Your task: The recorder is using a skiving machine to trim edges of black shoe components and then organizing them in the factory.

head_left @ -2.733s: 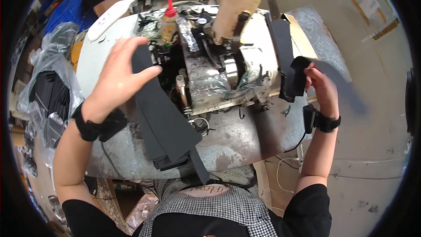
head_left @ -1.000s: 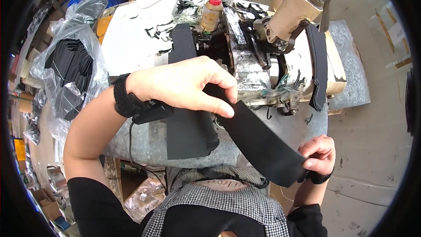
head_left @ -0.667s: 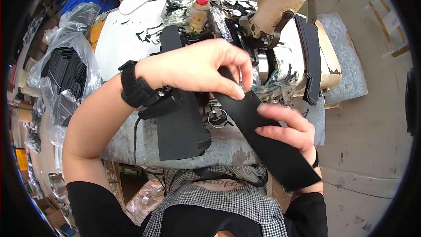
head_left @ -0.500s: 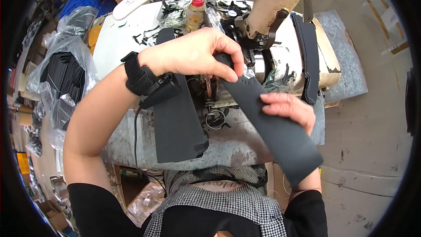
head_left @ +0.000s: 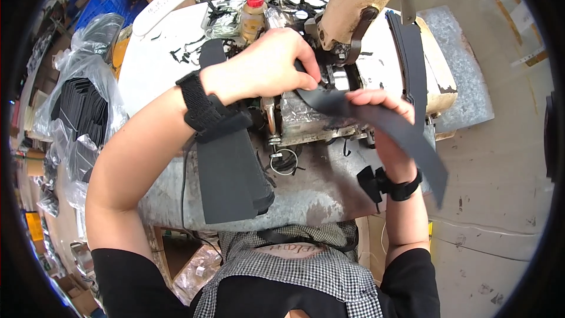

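Note:
A black flexible strip [head_left: 406, 138] hangs in a curve between my two hands, partly blurred. My left hand [head_left: 273, 65] is closed in a pinch on its narrower end, over the machine's working area. Around the strip's upper edge curl the fingers of my right hand [head_left: 382, 106]; the strip hides the palm and thumb. Below my left forearm, a stack of similar black pieces [head_left: 229, 179] lies on the metal worktop, partly covered by the wrist strap. In front of my hands stands the sewing-type machine [head_left: 356, 9] with its cream head.
More black pieces [head_left: 409, 59] lie on the machine's right side. An oil bottle with a red tip [head_left: 253, 17] stands behind my left hand, among black scraps. A white lamp arm [head_left: 168, 9] reaches over the left. Bagged black pieces [head_left: 82, 106] sit at far left.
The strip has bent and swung up to the right. My right hand has moved from lying over it to behind it, with its wrist now showing below. My left hand stays pinched on the end.

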`<state>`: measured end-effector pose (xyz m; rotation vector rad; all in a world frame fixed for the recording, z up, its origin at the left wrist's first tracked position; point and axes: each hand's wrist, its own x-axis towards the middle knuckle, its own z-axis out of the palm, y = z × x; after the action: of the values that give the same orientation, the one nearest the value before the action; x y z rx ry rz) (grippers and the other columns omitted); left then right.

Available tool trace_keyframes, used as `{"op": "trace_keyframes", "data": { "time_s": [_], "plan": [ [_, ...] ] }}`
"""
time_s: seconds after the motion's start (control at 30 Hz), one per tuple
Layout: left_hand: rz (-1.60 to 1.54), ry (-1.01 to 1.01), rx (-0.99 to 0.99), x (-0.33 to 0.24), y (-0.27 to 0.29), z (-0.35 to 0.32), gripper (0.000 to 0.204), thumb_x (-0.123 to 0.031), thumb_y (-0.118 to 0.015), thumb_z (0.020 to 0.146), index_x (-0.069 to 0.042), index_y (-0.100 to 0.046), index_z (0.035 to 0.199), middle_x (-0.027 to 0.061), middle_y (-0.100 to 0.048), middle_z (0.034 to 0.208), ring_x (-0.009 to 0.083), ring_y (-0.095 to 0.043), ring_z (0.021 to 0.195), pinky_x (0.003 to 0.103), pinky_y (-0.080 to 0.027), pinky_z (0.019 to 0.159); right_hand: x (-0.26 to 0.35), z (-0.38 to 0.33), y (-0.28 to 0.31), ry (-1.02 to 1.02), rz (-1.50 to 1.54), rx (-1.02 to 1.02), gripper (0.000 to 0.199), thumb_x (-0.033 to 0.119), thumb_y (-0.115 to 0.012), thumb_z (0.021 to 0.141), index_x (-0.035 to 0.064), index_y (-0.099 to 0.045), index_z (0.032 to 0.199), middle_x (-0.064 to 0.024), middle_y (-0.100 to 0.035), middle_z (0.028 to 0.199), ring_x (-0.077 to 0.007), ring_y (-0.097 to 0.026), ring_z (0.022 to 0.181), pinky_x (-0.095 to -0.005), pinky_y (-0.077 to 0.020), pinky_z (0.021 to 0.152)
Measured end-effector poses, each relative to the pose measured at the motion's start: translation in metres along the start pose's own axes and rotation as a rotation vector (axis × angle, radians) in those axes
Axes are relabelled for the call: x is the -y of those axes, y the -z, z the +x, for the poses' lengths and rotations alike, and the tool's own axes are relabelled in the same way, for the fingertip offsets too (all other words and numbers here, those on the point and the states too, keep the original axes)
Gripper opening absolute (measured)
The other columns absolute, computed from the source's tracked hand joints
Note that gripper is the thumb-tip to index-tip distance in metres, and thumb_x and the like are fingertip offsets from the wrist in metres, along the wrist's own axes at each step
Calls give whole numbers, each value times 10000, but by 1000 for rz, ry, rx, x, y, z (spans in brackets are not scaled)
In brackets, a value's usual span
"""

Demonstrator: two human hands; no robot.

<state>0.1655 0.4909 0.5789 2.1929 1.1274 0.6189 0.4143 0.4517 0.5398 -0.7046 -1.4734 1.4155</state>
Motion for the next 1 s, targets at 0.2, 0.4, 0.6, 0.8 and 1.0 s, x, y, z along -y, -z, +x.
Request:
{"op": "trace_keyframes", "data": {
  "time_s": [0.2,0.4,0.6,0.8,1.0],
  "plan": [
    [-525,470,39,-29,-38,-15,136,-12,-628,841,67,-667,944,100,-680,760,113,-654,649,232,-543,589,14,31,22,51,-80,-32,165,36,-557,872,-4,-678,977,-110,-680,1041,-169,-627,964,-285,-477,881],
    [-784,447,20,-23,-39,-13,174,-21,-611,841,89,-637,974,113,-674,785,132,-656,666,231,-548,617,53,5,35,237,-489,59,198,174,-629,829,-18,-653,871,-154,-656,913,-211,-625,844,-309,-496,786],
    [-615,503,17,-19,-13,-18,150,-18,-604,804,87,-612,911,113,-660,733,131,-645,610,231,-533,554,38,-36,-11,112,-397,-43,124,-4,-680,702,-4,-701,825,-131,-679,861,-180,-650,808,-273,-503,744],
    [-582,442,-17,-18,-19,-14,158,-14,-608,808,99,-592,916,133,-659,749,148,-654,630,235,-536,566,34,-42,-10,136,-400,-108,129,-41,-680,712,-13,-696,837,-107,-668,865,-168,-645,808,-256,-505,715],
    [-598,378,-107,-17,4,-41,119,-51,-609,854,20,-601,950,74,-654,790,110,-629,645,216,-506,561,70,-28,17,193,-203,-385,97,28,-636,834,-21,-653,916,-90,-636,771,-152,-600,633,-227,-468,582]
  ]
}}
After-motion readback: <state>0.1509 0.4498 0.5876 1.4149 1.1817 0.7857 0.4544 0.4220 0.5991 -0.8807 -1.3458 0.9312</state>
